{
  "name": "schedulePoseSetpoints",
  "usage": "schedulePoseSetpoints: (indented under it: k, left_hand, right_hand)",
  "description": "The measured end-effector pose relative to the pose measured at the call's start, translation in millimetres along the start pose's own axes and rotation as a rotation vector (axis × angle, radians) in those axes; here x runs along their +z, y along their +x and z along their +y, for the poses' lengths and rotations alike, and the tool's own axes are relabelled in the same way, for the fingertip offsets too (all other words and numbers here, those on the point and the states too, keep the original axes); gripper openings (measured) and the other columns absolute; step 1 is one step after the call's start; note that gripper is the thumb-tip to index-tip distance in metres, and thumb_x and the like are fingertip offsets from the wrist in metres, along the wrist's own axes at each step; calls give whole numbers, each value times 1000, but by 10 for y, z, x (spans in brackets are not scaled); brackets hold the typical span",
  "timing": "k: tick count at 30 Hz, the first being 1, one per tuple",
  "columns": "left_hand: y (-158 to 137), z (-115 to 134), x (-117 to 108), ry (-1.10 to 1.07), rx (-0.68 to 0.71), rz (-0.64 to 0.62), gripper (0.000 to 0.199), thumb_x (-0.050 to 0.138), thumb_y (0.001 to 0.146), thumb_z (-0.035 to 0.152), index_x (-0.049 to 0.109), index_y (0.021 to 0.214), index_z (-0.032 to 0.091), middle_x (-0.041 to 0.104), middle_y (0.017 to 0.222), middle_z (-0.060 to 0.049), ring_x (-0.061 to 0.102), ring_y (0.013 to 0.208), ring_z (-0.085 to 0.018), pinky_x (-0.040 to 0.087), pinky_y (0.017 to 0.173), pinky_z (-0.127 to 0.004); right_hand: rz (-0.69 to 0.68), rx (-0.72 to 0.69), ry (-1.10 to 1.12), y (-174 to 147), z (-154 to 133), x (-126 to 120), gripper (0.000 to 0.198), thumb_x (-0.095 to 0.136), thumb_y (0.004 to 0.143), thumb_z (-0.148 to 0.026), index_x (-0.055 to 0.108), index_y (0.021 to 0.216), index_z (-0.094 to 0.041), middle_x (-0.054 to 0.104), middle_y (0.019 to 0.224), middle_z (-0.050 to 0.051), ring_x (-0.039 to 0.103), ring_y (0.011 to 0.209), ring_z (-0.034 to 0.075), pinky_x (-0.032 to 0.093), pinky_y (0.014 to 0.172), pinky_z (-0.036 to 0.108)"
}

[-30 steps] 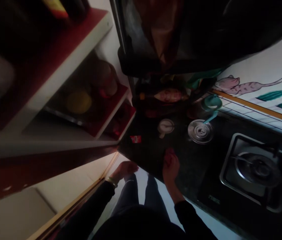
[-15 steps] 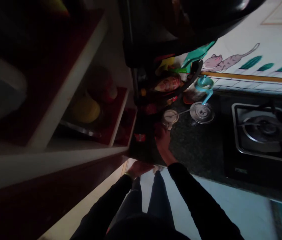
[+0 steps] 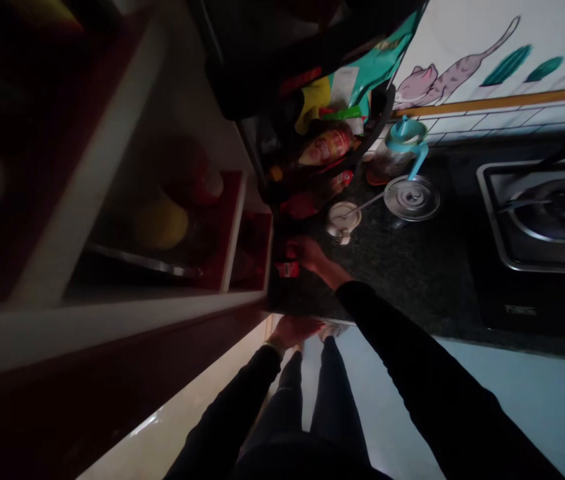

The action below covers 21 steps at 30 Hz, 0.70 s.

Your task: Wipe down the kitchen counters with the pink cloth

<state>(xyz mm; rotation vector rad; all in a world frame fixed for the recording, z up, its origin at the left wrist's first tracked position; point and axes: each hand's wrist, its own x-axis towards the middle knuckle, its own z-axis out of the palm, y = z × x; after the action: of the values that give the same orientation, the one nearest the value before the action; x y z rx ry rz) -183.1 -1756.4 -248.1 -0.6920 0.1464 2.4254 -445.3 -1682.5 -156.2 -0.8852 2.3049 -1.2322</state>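
My right hand is low over the dark countertop, right beside a small red packet. Its fingers point left and are dim, so whether they hold anything is unclear. My left hand lies out flat just off the counter's front edge, fingers stretched to the right with nothing visible in it. Beyond the right hand stands a pale mug with the thin handle of a utensil leaning out of it. Near it is a round steel lid.
A jug with a turquoise lid stands by the tiled wall. A gas stove is on the right. A black rack holds bottles and packets. Red-and-white shelves rise close on the left.
My right hand has moved from beside the mug, left and toward the red packet. My left hand stays outstretched at the counter's edge. The whole view has shifted slightly.
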Motion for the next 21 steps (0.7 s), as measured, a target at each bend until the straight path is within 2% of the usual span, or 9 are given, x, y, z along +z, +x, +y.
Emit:
schedulePoseSetpoints:
  k: [2, 4, 7, 9, 11, 15, 17, 21]
  left_hand:
    - [-31, 42, 23, -3, -2, 37, 59, 42, 96, 38, 63, 133, -4, 70, 131, -29, 56, 142, -37, 22, 129, -50]
    - [-60, 101, 37, -10, 10, 73, 60, 41, 98, 39, 60, 138, -1, 70, 133, -28, 56, 142, -38, 22, 128, -52]
    - [-84, 188, 35, -14, 8, 106, 61, 41, 98, 35, 52, 147, 0, 68, 136, -28, 56, 142, -36, 25, 127, -52]
    - [-81, 221, 29, -20, -14, 106, 64, 41, 97, 33, 47, 150, -2, 66, 139, -30, 56, 142, -36, 27, 126, -51]
    - [-61, 225, 37, -38, -20, 85, 67, 42, 96, 32, 42, 154, -2, 62, 143, -30, 54, 145, -35, 27, 126, -51]
    - [5, 168, 119, -61, 24, 62, 69, 44, 95, 35, 40, 158, 5, 56, 152, -27, 47, 150, -35, 24, 128, -53]
    - [34, 138, 169, -55, 38, 98, 67, 45, 95, 36, 43, 156, 8, 57, 152, -26, 46, 150, -35, 24, 128, -54]
    - [59, 125, 199, -55, 17, 139, 62, 47, 93, 34, 48, 150, 8, 57, 150, -27, 46, 151, -35, 27, 127, -52]
  right_hand:
    - [-107, -21, 0, 88, -49, 63, 26, 58, 81, -4, 80, 86, -17, 80, 94, 6, 71, 87, 19, 48, 78, 24]
    - [-222, -78, -4, 10, -101, 126, 22, 63, 77, -3, 79, 81, -17, 80, 91, 5, 70, 85, 18, 47, 75, 23]
    - [-427, -183, -12, -248, -155, 109, 27, 67, 72, -1, 81, 85, -19, 81, 93, 4, 70, 84, 18, 48, 75, 23]
    - [-472, -189, 12, -368, -146, 5, 31, 64, 72, 1, 82, 88, -19, 81, 96, 4, 70, 84, 17, 49, 77, 23]
    - [-402, -134, 77, -400, -83, -140, 35, 59, 73, 3, 81, 90, -18, 81, 96, 4, 70, 84, 16, 50, 78, 23]
    - [-48, 28, 213, -414, 104, -301, 35, 55, 75, 2, 79, 94, -16, 81, 96, 5, 71, 85, 16, 51, 78, 23]
    - [50, 48, 189, -517, 143, -227, 34, 56, 76, 0, 78, 95, -17, 80, 102, 7, 71, 91, 18, 52, 82, 26]
    - [58, -5, 24, -906, 53, 116, 33, 61, 74, 0, 79, 92, -21, 79, 112, 8, 69, 103, 23, 50, 96, 36]
